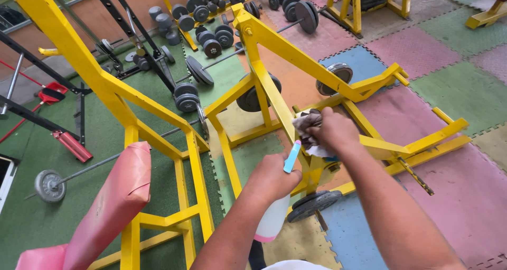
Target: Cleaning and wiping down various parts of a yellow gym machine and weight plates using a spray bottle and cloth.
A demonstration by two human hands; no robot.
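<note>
My left hand (272,177) grips a white spray bottle (273,217) with a light blue trigger, its nozzle raised toward a yellow steel gym frame (264,35). My right hand (332,131) presses a crumpled grey cloth (305,123) against a slanted bar of that frame, just beyond the bottle's trigger. The lower part of the bottle shows below my left wrist. Both forearms reach in from the bottom edge.
A red padded bench (113,196) sits at lower left on the yellow frame. Barbells and black weight plates (203,29) lie on green flooring at the back. A weight plate (314,204) rests under the frame. Coloured foam mats (465,85) cover the floor at right.
</note>
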